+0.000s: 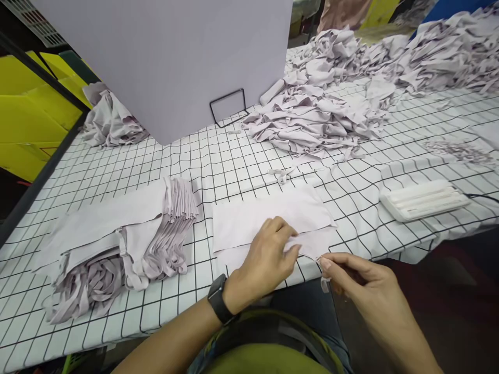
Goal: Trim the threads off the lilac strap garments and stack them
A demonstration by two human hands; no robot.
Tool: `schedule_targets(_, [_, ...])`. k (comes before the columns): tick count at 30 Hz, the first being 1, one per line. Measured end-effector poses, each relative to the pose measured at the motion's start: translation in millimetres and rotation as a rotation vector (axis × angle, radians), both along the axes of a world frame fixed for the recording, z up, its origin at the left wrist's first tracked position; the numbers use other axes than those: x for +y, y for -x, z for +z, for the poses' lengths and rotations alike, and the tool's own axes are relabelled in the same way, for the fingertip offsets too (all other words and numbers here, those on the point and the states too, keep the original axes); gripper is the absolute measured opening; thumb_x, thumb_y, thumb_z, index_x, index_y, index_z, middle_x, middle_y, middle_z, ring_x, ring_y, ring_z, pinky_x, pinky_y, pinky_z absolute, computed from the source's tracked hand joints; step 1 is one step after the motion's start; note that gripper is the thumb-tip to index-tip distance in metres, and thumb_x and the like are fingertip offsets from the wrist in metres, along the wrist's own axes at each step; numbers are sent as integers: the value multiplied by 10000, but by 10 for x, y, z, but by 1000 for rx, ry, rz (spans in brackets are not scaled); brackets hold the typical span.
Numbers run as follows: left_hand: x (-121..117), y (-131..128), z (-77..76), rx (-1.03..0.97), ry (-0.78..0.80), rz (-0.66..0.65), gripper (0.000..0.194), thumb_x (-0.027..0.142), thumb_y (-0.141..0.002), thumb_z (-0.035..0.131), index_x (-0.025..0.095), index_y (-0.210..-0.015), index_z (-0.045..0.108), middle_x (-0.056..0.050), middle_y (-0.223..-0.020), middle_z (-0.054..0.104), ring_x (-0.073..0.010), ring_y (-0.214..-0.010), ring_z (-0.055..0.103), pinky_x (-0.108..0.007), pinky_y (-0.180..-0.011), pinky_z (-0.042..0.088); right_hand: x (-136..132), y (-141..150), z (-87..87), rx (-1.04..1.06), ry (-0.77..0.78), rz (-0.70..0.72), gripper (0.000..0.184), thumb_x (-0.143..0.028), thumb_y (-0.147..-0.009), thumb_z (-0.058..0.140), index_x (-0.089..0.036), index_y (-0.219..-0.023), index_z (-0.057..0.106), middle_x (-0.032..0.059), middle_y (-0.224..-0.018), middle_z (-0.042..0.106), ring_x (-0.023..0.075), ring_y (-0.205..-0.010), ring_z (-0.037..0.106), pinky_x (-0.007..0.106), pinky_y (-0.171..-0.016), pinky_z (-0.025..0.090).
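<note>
A flat pale lilac fabric piece (273,213) lies on the checked table cover (234,166) near the front edge. My left hand (267,259), with a dark watch on the wrist, presses down on the piece's near edge with curled fingers. My right hand (358,280) pinches the thin strap (324,280) at the piece's right corner, just off the table edge. To the left sits a neat stack of folded lilac pieces (125,239) with straps hanging at its front.
A loose heap of the same lilac pieces (312,119) lies at the back middle, with more piled at the far right (440,52). A large pale board (175,62) stands on a black wire stand. A white flat device (424,200) with a cable lies at right.
</note>
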State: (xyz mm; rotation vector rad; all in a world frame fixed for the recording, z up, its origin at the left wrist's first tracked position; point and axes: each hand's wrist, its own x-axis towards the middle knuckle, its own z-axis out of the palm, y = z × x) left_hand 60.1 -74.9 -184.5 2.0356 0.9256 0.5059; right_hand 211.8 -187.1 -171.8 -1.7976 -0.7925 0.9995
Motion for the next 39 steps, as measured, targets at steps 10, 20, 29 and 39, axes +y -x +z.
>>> schedule_targets(10, [220,-153,-210,296,-431,-68,167,173,-975,571,171,-889,714,-66,-987,646,-219,-904,551,-363,-750,450,234,-122,-109,332,147,-90,348,-447,-642,916,-142,-757,795,60,-682,693,96,-476,460,236,-430,427])
schedule_targets(20, [250,-141,-324,115,-561,-105,216,129,-990,515,151,-841,670,-50,-897,658,-192,-887,542,-385,-790,361,469,-101,-124,330,159,33,391,-537,-702,861,-158,-706,765,48,-650,651,107,-518,461,235,-458,413])
schedule_targets(29, [262,-143,-245,163,-728,-228,254,84,-995,465,129,-792,611,-57,-867,635,-209,-898,509,-392,-799,317,620,-81,-116,316,202,-10,497,-574,-544,915,-163,-496,639,-6,-486,527,38,-395,268,209,-353,262])
schedule_targets(39, [258,-133,-243,214,-747,-284,291,28,-990,425,136,-788,605,-48,-848,595,-211,-895,504,-403,-819,295,657,-188,-133,299,237,86,437,-523,-632,888,-168,-519,659,-9,-498,520,48,-404,271,219,-364,272])
